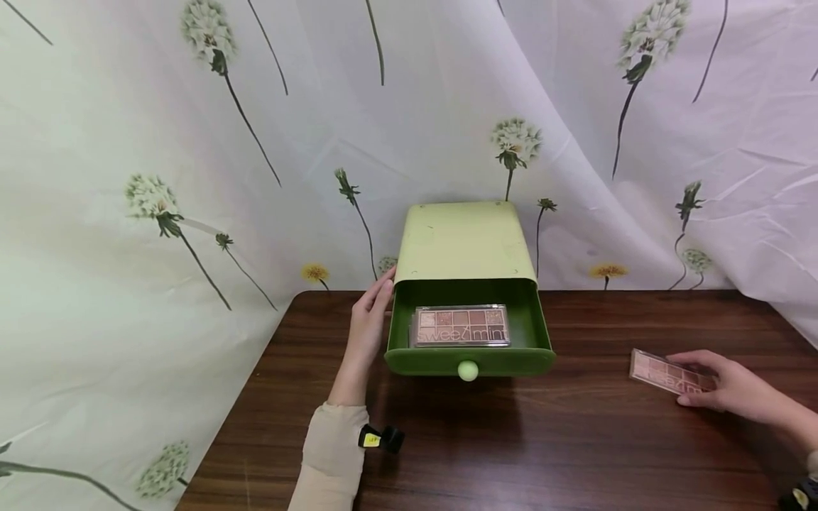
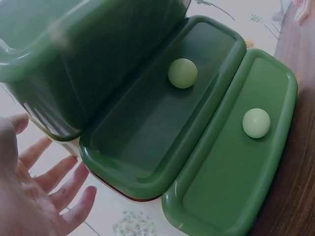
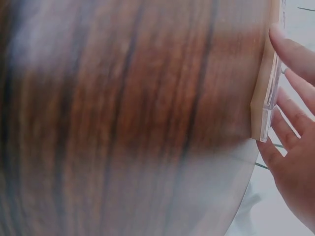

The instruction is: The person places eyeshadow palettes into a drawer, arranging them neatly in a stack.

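A green drawer cabinet (image 1: 469,238) stands at the back of the table with its top drawer (image 1: 409,362) pulled out. Inside that drawer lies an eyeshadow palette (image 1: 461,326) marked "sweet mint", apparently with another beneath it. My left hand (image 1: 369,323) is at the cabinet's left side; in the left wrist view its fingers (image 2: 74,184) are spread and nearly straight beside the drawers. Over the table's right part, my right hand (image 1: 735,387) grips a second eyeshadow palette (image 1: 667,372) by its right end, thumb on the near edge. The right wrist view shows this palette (image 3: 266,98) edge-on.
Two lower drawers, a middle one (image 2: 142,132) and a bottom one (image 2: 221,172), are closed, each with a pale round knob. Dark wood-grain table (image 1: 575,440) lies beneath. A white curtain (image 1: 287,142) with dandelion prints hangs right behind the cabinet.
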A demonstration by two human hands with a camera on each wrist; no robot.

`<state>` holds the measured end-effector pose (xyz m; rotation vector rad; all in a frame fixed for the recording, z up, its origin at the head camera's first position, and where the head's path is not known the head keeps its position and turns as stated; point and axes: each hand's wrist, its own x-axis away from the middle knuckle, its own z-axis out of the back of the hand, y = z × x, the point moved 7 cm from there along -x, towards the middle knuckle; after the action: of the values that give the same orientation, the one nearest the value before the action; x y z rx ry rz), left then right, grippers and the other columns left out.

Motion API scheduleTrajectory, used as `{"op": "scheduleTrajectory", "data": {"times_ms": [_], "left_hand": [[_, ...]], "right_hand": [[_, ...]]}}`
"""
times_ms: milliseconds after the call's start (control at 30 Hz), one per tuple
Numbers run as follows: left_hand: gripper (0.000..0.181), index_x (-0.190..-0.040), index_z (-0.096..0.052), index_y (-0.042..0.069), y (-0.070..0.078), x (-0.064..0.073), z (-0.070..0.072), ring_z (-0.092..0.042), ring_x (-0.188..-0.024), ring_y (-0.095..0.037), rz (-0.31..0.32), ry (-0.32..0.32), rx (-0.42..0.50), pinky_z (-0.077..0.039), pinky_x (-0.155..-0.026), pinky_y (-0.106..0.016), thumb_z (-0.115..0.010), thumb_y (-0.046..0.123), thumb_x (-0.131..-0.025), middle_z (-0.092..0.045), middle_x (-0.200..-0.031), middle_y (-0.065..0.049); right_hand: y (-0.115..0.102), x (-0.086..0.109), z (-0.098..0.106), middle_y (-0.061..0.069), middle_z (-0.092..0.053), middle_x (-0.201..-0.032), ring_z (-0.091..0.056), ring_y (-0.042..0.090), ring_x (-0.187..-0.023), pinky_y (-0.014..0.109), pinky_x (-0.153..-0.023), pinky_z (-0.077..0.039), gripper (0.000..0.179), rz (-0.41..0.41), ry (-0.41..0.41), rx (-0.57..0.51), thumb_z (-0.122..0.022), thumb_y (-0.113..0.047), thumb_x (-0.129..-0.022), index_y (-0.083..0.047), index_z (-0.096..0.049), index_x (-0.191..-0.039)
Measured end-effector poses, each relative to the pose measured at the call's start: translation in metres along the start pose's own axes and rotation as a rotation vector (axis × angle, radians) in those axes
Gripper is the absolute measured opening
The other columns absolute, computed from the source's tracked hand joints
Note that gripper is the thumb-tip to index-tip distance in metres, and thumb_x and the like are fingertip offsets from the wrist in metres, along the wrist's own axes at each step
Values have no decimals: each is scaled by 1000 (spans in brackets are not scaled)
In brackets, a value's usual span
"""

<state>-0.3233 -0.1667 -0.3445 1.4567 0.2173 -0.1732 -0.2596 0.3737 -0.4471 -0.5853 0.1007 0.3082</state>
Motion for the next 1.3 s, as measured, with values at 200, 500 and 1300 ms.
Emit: {"op": "scheduleTrajectory", "data": {"times_ms": [200,500,1300], "left_hand": [[44,-144,-55,22,0,1,-2,-55,-122,-23,6,11,15,-48,-91,-40,-48,41,-105,-49,-147,4],[43,-144,-56,23,3,0,-1,-56,-120,-24,-1,16,31,-47,-93,-44,-48,40,-105,-51,-146,4],[43,-144,-55,23,2,1,-1,-57,-120,-24,10,0,11,-47,-89,-43,-47,40,-105,-50,-146,5]], "right_hand": [[1,0,-1,16,-63,-115,-43,-16,-97,10,-73,-35,60,-37,-20,58,-93,-25,-66,-3,-67,-116],[-11,0,15,19,-64,-117,-49,-6,-92,18,-67,-41,57,-129,-18,92,-89,-37,-72,-10,-69,-118],[-112,22,27,-19,-59,-116,-48,-14,-105,4,-83,-27,48,40,234,-79,-89,-14,-74,-21,-73,-119]]}}
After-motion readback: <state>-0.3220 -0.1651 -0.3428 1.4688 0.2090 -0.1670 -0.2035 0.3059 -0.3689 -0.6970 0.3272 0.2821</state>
